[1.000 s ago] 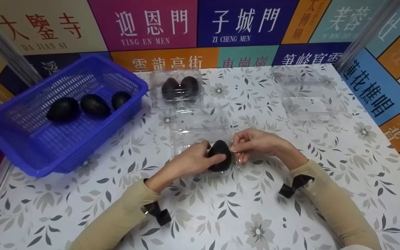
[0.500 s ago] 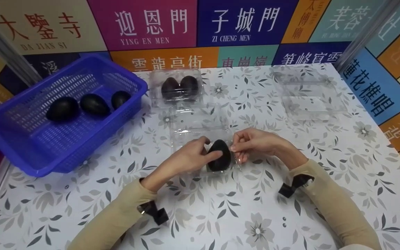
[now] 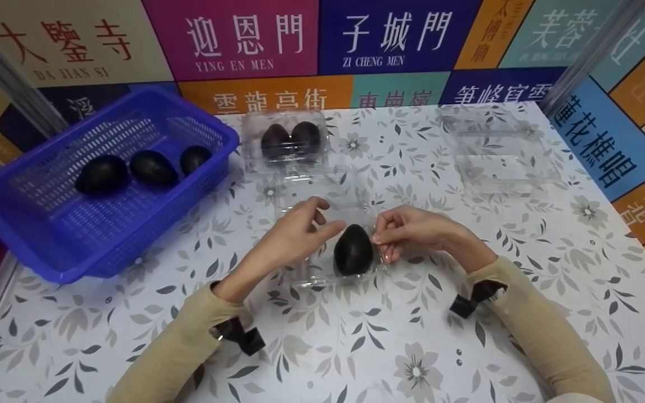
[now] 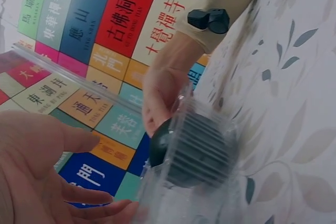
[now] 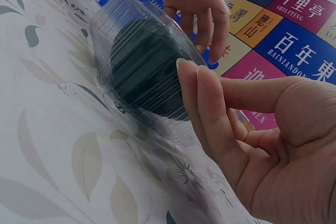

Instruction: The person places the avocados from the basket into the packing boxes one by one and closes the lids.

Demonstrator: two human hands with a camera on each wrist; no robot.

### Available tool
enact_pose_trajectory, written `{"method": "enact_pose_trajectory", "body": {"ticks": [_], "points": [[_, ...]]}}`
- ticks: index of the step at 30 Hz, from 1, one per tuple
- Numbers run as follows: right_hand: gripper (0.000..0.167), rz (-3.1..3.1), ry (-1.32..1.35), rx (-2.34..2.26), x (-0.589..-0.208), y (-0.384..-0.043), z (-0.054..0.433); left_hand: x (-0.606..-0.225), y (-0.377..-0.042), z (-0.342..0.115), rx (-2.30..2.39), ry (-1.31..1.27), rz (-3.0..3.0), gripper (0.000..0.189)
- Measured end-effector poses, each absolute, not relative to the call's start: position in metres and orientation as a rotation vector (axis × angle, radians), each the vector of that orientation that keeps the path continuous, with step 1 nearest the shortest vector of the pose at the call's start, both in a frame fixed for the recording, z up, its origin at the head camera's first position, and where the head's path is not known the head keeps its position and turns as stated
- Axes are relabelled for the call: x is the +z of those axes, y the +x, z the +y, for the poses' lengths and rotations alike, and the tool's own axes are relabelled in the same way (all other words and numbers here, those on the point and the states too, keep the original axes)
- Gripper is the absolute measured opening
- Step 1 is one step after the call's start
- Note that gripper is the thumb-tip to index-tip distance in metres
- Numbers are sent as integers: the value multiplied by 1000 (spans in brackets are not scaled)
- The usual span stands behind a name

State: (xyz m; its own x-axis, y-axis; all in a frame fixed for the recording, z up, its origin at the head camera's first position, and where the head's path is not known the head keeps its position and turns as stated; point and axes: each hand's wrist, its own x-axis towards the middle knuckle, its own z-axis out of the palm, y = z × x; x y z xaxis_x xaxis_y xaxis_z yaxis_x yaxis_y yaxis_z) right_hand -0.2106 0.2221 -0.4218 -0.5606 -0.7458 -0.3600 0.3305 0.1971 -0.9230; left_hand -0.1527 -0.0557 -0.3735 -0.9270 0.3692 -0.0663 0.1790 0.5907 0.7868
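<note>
A dark avocado (image 3: pixel 354 251) lies in the right half of an opened clear plastic clamshell box (image 3: pixel 308 279). My left hand (image 3: pixel 294 232) is over the left half of the box, fingers loosely bent and holding nothing; the left wrist view shows its palm (image 4: pixel 37 166) apart from the fruit. At the box's right edge, my right hand (image 3: pixel 412 232) pinches the thin plastic rim between thumb and fingertips. Through the ribbed wall (image 5: pixel 118 11) the avocado shows in the right wrist view. The raised lid (image 3: pixel 322 187) lies open on the far side.
A blue perforated basket (image 3: pixel 104 235) holding three avocados (image 3: pixel 153 168) stands at the left. Behind the box is a shut clamshell (image 3: pixel 252 162) with two avocados (image 3: pixel 305 137). Another open clear clamshell (image 3: pixel 501 159) lies at the back right. A panelled wall (image 3: pixel 244 39) closes off the far side.
My left hand has let go of the avocado and drawn back up and left, its thumb coming off the fruit. The right hand has stayed at the rim.
</note>
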Motion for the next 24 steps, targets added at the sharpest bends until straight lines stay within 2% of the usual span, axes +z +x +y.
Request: {"method": "enact_pose_trajectory", "body": {"ticks": [15, 24], "points": [[9, 1601, -434, -1514, -423, -211, 223, -354, -165, -85, 1451, 448, 2674, 44], [9, 1608, -426, -1502, -422, -212, 223, -347, -171, -102, 1566, 357, 2718, 42]]}}
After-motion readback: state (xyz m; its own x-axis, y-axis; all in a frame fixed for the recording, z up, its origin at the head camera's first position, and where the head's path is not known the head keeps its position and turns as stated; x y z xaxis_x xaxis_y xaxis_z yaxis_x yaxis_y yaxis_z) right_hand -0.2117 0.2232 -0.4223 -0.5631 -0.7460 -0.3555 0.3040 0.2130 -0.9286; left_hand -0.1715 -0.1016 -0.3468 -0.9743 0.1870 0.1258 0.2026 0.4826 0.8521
